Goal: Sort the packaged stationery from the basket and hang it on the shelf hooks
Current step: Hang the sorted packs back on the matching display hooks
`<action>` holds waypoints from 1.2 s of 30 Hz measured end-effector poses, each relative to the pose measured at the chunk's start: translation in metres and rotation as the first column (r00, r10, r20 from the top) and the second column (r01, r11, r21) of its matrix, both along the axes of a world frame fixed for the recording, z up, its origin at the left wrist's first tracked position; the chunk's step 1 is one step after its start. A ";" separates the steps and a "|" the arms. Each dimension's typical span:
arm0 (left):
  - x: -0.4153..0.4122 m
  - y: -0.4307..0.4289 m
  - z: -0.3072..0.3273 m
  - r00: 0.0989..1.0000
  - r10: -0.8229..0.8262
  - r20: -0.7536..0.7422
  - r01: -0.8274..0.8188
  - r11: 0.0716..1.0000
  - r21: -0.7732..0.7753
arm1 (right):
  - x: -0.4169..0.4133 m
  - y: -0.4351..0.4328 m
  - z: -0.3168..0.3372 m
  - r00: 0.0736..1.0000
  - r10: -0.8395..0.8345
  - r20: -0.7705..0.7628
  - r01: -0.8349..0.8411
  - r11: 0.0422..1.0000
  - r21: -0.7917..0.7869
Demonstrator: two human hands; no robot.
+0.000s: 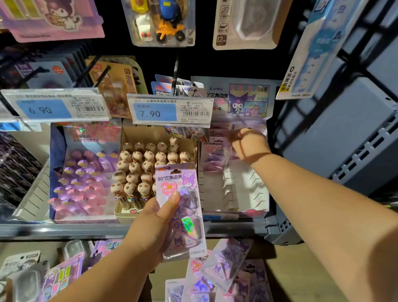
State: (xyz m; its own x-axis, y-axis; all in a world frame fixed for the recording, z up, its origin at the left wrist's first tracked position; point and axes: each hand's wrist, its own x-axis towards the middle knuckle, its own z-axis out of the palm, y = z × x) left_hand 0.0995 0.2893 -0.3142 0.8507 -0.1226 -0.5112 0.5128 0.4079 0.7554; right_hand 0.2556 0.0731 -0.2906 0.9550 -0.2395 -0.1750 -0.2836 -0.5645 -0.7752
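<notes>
— Holding a pack [179,210], the left hand [149,227] has thumb and fingers clamped on its lower half, in front of the shelf [50,230].
— The right hand [249,143]?
— Reaching among boxed packs [215,155] in the box [239,191]; whether its fingers grip anything, I cannot tell.
— Risk?
— Probably knocking those loose, or the glossy pack slipping onto the pile [212,289] below, since only one hand holds it.
</notes>
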 end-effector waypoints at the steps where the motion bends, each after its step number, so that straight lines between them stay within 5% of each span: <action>1: 0.000 -0.001 0.000 1.000 0.004 -0.001 -0.004 1.000 0.002 | -0.002 0.000 0.002 0.999 0.022 0.027 -0.020 0.997 -0.080; 3: 0.002 -0.003 0.001 1.000 0.008 -0.004 -0.008 1.000 0.005 | -0.010 0.003 0.010 0.997 0.049 0.065 -0.033 0.972 -0.232; 8: 0.001 -0.010 0.008 1.000 -0.001 0.011 0.001 1.000 0.031 | -0.035 0.023 0.037 0.963 0.265 0.058 -0.245 0.941 -0.234; 12: -0.001 -0.013 0.014 1.000 -0.001 0.009 0.001 0.998 0.070 | -0.053 0.034 0.044 0.873 0.484 -0.061 -0.464 0.862 0.205; 15: -0.004 -0.014 0.018 0.999 -0.030 0.019 0.028 0.996 0.082 | -0.057 0.030 0.033 0.796 0.601 -0.067 -0.580 0.790 0.199; 24: 0.001 -0.019 0.020 0.984 -0.166 0.066 0.158 0.981 0.112 | -0.054 0.019 0.030 0.836 0.542 -0.079 -0.515 0.827 0.225; 31: 0.007 -0.014 0.012 0.994 -0.110 0.017 0.097 0.929 0.358 | -0.040 -0.009 0.034 0.939 0.344 0.022 -0.342 0.920 0.190; 36: 0.010 -0.012 0.012 0.996 0.041 0.085 -0.074 0.893 0.444 | -0.031 -0.023 0.038 0.969 0.197 0.148 -0.196 0.980 -0.024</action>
State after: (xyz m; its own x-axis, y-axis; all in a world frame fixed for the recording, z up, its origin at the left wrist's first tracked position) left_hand 0.1094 0.2768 -0.3018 0.8855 0.1545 -0.4383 0.4366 0.0462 0.8985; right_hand 0.2250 0.0506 -0.2524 0.9986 -0.0455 -0.0260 -0.0482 -0.6051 -0.7947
